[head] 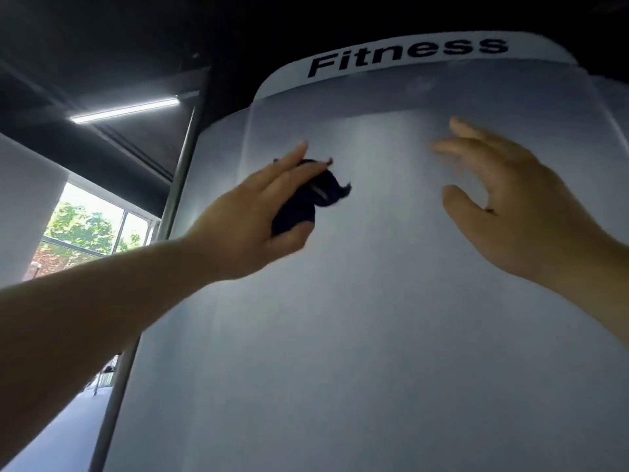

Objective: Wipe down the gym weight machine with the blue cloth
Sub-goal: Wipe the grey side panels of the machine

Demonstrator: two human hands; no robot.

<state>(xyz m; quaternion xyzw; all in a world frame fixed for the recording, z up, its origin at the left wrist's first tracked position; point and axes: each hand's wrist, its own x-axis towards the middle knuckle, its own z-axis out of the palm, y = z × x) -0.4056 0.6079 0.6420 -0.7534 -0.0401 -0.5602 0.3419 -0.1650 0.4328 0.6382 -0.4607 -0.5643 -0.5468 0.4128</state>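
The weight machine's tall white-grey cover panel point(374, 318) fills the view, with a band reading "Fitness" along its rounded top. My left hand point(252, 219) holds a bunched dark blue cloth point(306, 199) against the panel's upper left part, with thumb below the cloth and fingers over it. My right hand point(517, 206) hovers to the right at about the same height, fingers spread and relaxed, holding nothing. Whether the right hand touches the panel is unclear because of blur.
A metal upright post point(177, 185) runs along the panel's left edge. Beyond it are a window point(98, 229) with trees outside, a white column point(27, 206) and a lit ceiling strip light point(126, 110) under a dark ceiling.
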